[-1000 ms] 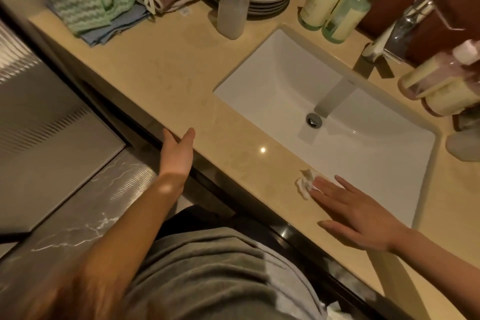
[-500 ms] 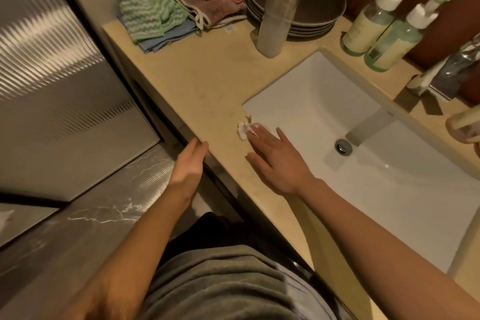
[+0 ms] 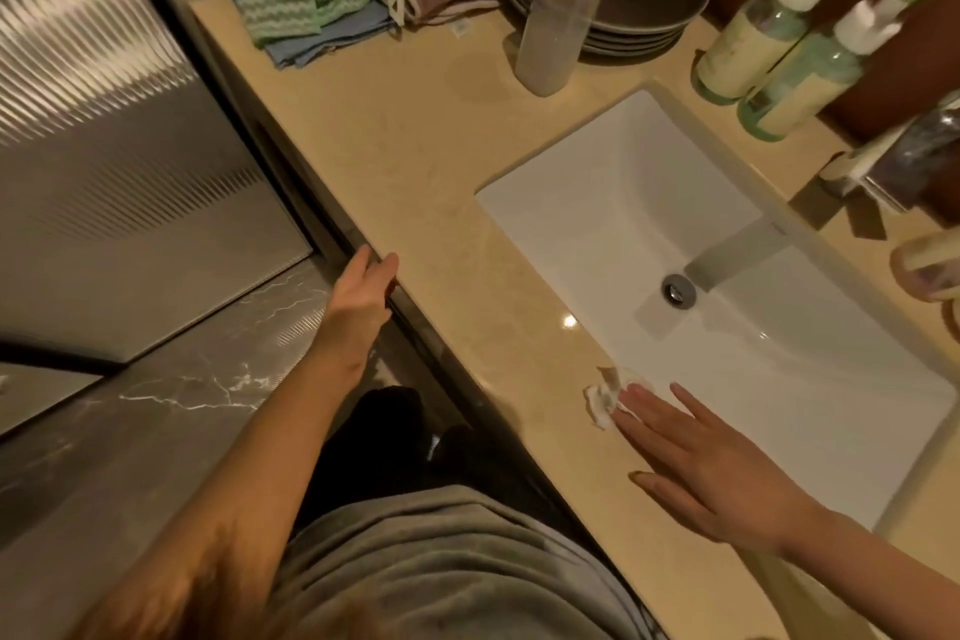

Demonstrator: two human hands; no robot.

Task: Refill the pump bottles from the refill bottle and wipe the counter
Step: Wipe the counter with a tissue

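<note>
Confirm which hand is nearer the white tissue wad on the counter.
Right. The right hand presses straight fingers on the white tissue wad beside the sink; the left hand rests at the front edge of the counter, well clear of it.

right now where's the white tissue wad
Lower right in the head view: the white tissue wad lies on the counter strip in front of the sink, at the fingertips of the right hand.
</note>
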